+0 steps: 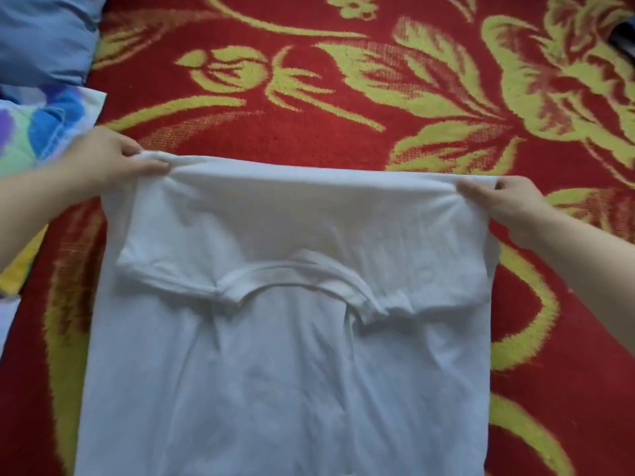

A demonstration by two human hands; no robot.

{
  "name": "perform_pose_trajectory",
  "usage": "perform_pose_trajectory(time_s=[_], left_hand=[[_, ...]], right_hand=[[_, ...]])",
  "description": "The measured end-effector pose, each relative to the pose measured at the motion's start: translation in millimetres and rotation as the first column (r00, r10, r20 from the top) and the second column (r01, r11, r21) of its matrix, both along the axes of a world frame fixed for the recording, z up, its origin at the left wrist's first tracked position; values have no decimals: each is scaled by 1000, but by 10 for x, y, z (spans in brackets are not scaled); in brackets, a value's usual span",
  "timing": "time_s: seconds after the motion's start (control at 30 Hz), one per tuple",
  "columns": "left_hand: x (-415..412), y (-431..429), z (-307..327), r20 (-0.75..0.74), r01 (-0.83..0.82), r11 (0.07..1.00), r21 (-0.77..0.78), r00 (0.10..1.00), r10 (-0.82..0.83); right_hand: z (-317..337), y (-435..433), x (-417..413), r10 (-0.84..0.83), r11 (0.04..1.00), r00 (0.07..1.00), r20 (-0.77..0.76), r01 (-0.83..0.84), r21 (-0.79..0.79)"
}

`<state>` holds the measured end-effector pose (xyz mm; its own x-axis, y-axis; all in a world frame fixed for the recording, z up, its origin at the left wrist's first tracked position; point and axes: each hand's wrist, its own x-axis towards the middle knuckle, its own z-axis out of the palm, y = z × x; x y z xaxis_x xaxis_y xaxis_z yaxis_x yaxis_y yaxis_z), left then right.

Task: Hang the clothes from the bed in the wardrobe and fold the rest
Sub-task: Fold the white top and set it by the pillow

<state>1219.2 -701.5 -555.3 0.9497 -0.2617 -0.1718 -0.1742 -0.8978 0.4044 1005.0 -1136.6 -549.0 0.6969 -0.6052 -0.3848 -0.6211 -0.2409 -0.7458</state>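
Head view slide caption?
Left hand and right hand pinch the fold of a white T-shirt on a red floral blanket.

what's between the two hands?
Head view: the folded edge of the white T-shirt, stretched from the left hand to the right hand, each pinching a corner.

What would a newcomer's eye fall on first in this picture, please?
The white T-shirt spread across the middle, its upper part folded over so the collar lies mid-frame. The left hand and right hand each have a pinching grip on a far corner of that fold. Beneath it lies a red blanket with bold yellow-green flowers.
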Motion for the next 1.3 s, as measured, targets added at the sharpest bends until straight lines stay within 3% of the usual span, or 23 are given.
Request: perform_pose_trajectory(time_s=[0.1,0.2,0.27,0.37,0.6,0.7,0.8,0.87,0.93,0.97,1.0,1.07,1.13,1.23,1.3], left_hand=[[-121,-105,-184,-128,37,999,22,991,-34],[-238,-196,-255,-221,68,997,-22,973,-71],[-227,-234,-236,-179,93,995,37,980,-85],[-231,-239,-63,-76,67,988,138,995,-57],[-626,296,261,148,111,985,-133,985,-91],[-1257,693,270,173,183,982,36,967,-186],[-1969,1024,210,193,193,966,173,955,-226],[-2409,1147,91,205,257,952,166,935,-288],[-2798,1199,-51,188,296,926,233,921,-342],[-2977,1209,-113,161,272,921,279,932,-324],[-3141,1199,-142,140,230,920,318,948,-285],[-3361,1109,-166,155,139,924,356,966,-205],[-3392,885,-135,211,100,948,302,963,-169],[-3232,378,-122,295,227,931,286,904,-311],[-3041,6,-134,231,298,899,320,896,-379]], right_hand=[[-123,76,4,118,993,991,-62,-119,0],[-195,46,-81,229,968,970,-82,-217,127],[-207,24,-125,181,972,980,-77,-166,167],[-182,14,-175,89,993,994,-65,-84,86],[182,187,-591,-25,997,989,143,14,79],[359,323,-1055,53,997,973,225,-63,35],[383,486,-1712,226,974,953,200,-218,-61],[262,626,-2109,398,895,913,92,-364,-257],[91,768,-2424,602,673,796,-66,-551,-493],[27,851,-2524,655,553,732,-185,-632,-542],[-12,920,-2597,647,501,699,-305,-692,-520],[-67,1045,-2638,556,493,715,-423,-694,-525],[-25,1223,-2520,506,465,759,-409,-640,-612],[-13,1603,-2191,566,383,749,-343,-608,-696],[-65,1828,-1956,589,378,737,-331,-613,-694]])
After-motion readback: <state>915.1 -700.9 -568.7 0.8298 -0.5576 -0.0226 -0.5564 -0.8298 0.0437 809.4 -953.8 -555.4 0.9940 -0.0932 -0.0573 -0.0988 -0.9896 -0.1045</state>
